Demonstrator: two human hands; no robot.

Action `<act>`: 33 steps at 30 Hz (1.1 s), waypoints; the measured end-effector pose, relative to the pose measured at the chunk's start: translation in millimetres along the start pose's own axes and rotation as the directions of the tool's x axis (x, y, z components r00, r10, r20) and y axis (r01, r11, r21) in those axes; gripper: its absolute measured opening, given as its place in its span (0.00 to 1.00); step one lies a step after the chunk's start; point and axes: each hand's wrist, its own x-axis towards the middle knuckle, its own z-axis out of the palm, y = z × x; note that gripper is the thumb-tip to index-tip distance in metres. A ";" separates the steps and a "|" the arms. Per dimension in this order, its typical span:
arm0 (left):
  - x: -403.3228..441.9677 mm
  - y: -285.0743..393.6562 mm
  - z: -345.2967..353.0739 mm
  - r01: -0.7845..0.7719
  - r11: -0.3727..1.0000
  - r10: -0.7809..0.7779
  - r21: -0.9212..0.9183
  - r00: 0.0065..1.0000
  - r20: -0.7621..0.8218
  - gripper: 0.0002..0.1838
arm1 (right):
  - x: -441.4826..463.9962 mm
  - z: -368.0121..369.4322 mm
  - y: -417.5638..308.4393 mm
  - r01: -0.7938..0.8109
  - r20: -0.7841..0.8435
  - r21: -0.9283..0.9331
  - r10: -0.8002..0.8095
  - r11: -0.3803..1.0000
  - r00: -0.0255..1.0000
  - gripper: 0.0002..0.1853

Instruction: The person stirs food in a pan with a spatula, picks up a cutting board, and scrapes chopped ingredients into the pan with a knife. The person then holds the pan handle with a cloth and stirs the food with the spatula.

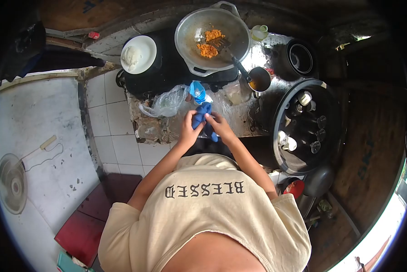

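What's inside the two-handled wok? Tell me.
The wok holds two heaps of chopped orange food and the head of a slotted spatula, whose handle crosses the rim. The metal beneath the heaps is covered and cannot be seen.

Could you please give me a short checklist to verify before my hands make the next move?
1. Blue cloth held by both left hand and right hand: ok.
2. Spatula blade resting inside the wok: ok.
3. White plate apart from the wok: ok.
4. Clear plastic bag well away from the black stove: not ok, close to its front edge.
5. Flame under wok off: cannot tell, hidden.
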 end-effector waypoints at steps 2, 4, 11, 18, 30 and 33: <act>-2.8 23.1 -1.6 -0.115 0.993 0.119 -0.041 0.986 0.119 0.14 | -1.6 11.6 -8.5 -0.038 0.071 0.161 0.026 0.986 0.997 0.20; -11.2 6.4 -0.6 0.226 0.874 -0.149 -0.430 0.967 0.206 0.13 | 0.7 4.1 -38.0 0.036 0.107 -0.055 -0.030 0.998 0.994 0.20; 45.7 9.1 -8.2 0.453 0.401 -0.480 -0.796 0.844 0.238 0.22 | 54.4 22.7 -92.6 0.553 -0.006 -0.377 -0.599 0.743 0.800 0.14; 135.4 -19.5 37.8 0.353 0.488 -0.549 -0.798 0.835 0.034 0.21 | 96.1 23.9 -110.3 0.533 -0.152 -0.522 -0.688 0.666 0.710 0.14; 198.6 -47.8 10.1 0.356 0.718 -0.617 -0.598 0.722 -0.312 0.22 | 145.8 -66.8 -55.6 0.240 -0.227 -0.666 -0.499 0.706 0.837 0.29; 207.8 -74.0 3.6 0.372 0.744 -0.598 -0.555 0.742 -0.304 0.20 | 128.3 -76.8 -92.5 0.209 -0.181 -0.775 -0.527 0.596 0.830 0.27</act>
